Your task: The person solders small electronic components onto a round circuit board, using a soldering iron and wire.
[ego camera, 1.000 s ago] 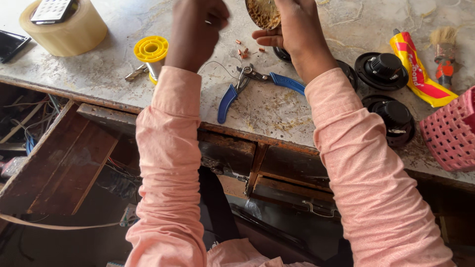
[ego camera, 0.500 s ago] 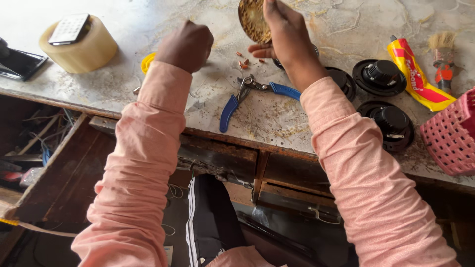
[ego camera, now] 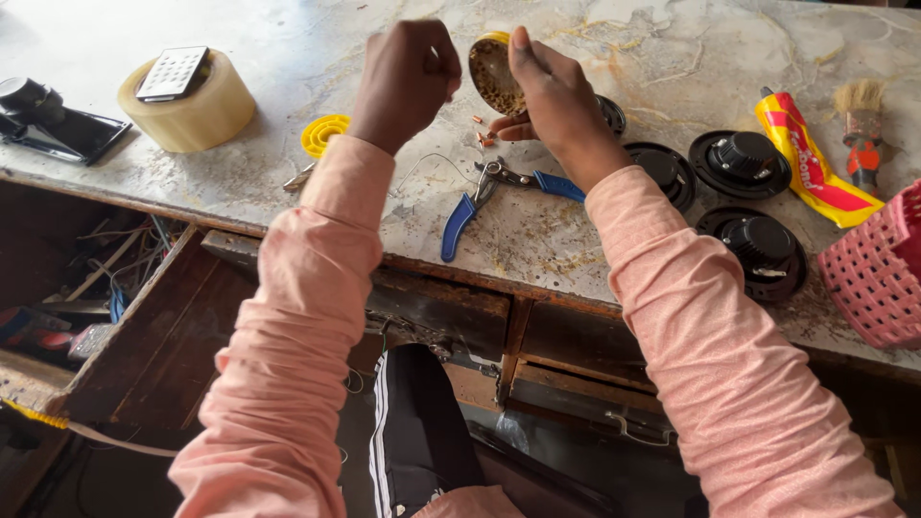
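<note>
My right hand [ego camera: 552,101] holds a small round tin [ego camera: 494,75] tilted on its side above the worn stone worktop [ego camera: 288,58], its brown, gritty inside facing my left hand. My left hand [ego camera: 403,82] is closed in a fist right beside the tin's open face; whether it pinches anything is hidden. A thin wire [ego camera: 422,168] trails below it. Blue-handled pliers [ego camera: 489,197] lie on the worktop just under both hands. Small reddish scraps [ego camera: 483,137] lie beneath the tin.
Three black round speaker parts [ego camera: 743,163] sit at right, beside a red-and-yellow glue tube [ego camera: 811,158], a small brush [ego camera: 861,129] and a pink basket [ego camera: 878,273]. At left are a yellow spool [ego camera: 321,134], a tape roll [ego camera: 192,110] bearing a small keypad, and a dark device [ego camera: 53,125]. An open drawer [ego camera: 106,307] holds wires.
My left hand rose from the worktop near the yellow spool up to the tin's open face. The view shifted, and the tin now sits lower in frame.
</note>
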